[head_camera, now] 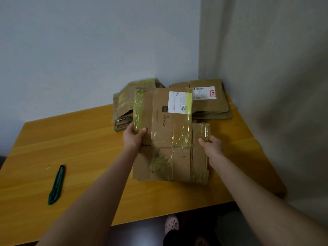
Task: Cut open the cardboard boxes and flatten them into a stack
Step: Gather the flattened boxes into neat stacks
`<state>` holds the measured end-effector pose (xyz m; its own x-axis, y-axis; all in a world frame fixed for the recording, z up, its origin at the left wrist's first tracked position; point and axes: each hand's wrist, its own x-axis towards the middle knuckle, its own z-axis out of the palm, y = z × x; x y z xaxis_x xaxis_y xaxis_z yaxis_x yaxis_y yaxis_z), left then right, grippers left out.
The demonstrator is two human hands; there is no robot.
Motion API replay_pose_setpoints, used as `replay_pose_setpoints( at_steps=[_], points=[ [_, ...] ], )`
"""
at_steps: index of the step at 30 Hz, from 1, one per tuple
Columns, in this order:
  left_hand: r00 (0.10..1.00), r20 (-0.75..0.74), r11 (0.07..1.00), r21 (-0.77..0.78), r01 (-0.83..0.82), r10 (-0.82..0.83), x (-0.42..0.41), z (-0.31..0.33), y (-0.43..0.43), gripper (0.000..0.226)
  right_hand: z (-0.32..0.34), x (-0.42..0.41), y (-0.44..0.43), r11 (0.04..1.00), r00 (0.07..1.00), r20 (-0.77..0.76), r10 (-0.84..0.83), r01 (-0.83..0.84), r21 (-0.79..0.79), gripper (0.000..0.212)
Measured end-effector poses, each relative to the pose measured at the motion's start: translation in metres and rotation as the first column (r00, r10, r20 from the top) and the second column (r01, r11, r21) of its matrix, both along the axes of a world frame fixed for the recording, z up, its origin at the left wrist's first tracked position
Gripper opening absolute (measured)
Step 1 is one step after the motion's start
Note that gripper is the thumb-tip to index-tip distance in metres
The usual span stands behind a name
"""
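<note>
Left hand (pixel 134 137) and right hand (pixel 211 145) grip flattened vivo carton (pixel 170 132) by its side edges, fingers curled round. Green utility knife (pixel 56 185) lies well left of carton. Two flattened stacks (pixel 209 105) behind it.

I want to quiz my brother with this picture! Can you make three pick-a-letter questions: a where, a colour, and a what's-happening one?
1. Where is the cutter? A) on the table, left of the arms B) on a cardboard pile C) in a hand
2. What colour is the cutter? A) red B) white C) green
3. How is the taped box? A) sealed, upright B) flattened, gripped by both hands C) lying untouched
Answers: 1 A, it lies alone on the wood. 2 C, its body is green. 3 B, left hand and right hand curl round its edges.
</note>
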<state>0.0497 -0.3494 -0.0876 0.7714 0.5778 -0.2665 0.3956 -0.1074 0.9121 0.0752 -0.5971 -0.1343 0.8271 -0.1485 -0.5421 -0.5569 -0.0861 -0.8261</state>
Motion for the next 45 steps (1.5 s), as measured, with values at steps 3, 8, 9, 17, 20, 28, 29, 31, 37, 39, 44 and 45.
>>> replay_pose_setpoints(
  at_steps=[3, 8, 9, 17, 20, 28, 29, 31, 37, 39, 44, 45],
  points=[
    [0.998, -0.012, 0.998, 0.046, -0.053, 0.054, -0.002, -0.007, -0.005, 0.038, -0.002, 0.008, 0.003, 0.997, 0.999, 0.014, -0.046, 0.047, -0.067, 0.011],
    [0.995, -0.003, 0.993, 0.067, -0.101, 0.102, -0.001, -0.004, 0.002, 0.034, -0.006, 0.014, -0.007, 0.977, 0.993, -0.059, -0.105, 0.092, -0.193, 0.010],
    [0.993, 0.005, 0.992, 0.052, -0.114, 0.114, 0.001, 0.000, 0.010, 0.038, -0.007, 0.014, -0.012, 0.964, 0.994, -0.090, -0.067, 0.041, -0.263, 0.006],
    [0.933, -0.085, 0.897, 0.258, 0.358, -0.348, 0.026, 0.060, 0.047, 0.037, 0.041, 0.040, -0.006, 0.999, 0.964, 0.264, -0.025, 0.033, -0.027, 0.086],
    [0.766, -0.263, 0.623, 0.458, 0.634, -0.587, 0.045, 0.077, 0.021, 0.032, 0.051, 0.038, -0.003, 0.960, 0.947, 0.170, 0.273, -0.278, 0.010, 0.051],
    [0.896, -0.201, 0.439, 0.816, 0.376, -0.395, 0.048, 0.036, -0.012, 0.061, -0.010, 0.004, -0.028, 0.989, 0.966, -0.237, -0.102, 0.074, -0.127, 0.039],
    [0.909, -0.253, 0.522, 0.753, 0.401, -0.333, 0.037, 0.018, -0.006, 0.063, -0.019, -0.002, -0.032, 0.983, 0.958, -0.269, -0.104, 0.058, -0.172, 0.040],
    [0.888, -0.400, 0.693, 0.574, 0.436, -0.227, 0.015, -0.018, 0.006, 0.071, -0.034, -0.009, -0.034, 0.977, 0.954, -0.289, -0.078, 0.014, -0.215, 0.037],
    [0.810, -0.531, 0.951, 0.025, 0.309, -0.250, -0.007, -0.084, 0.019, 0.083, -0.044, -0.001, -0.025, 0.976, 0.937, -0.293, -0.192, 0.152, -0.154, 0.041],
    [0.810, -0.538, 0.951, 0.045, 0.307, -0.236, -0.004, -0.090, 0.019, 0.084, -0.043, 0.001, -0.020, 0.975, 0.933, -0.286, -0.217, 0.194, -0.108, 0.040],
    [0.866, -0.474, 0.979, 0.037, 0.199, -0.158, -0.006, -0.088, 0.024, 0.083, -0.016, 0.011, -0.013, 0.996, 0.986, -0.155, -0.066, 0.075, 0.052, 0.029],
    [0.905, -0.403, 0.988, 0.011, 0.155, -0.138, -0.008, -0.084, 0.023, 0.082, -0.007, 0.013, -0.014, 0.997, 0.994, -0.112, -0.013, 0.021, 0.071, 0.029]
  ],
)
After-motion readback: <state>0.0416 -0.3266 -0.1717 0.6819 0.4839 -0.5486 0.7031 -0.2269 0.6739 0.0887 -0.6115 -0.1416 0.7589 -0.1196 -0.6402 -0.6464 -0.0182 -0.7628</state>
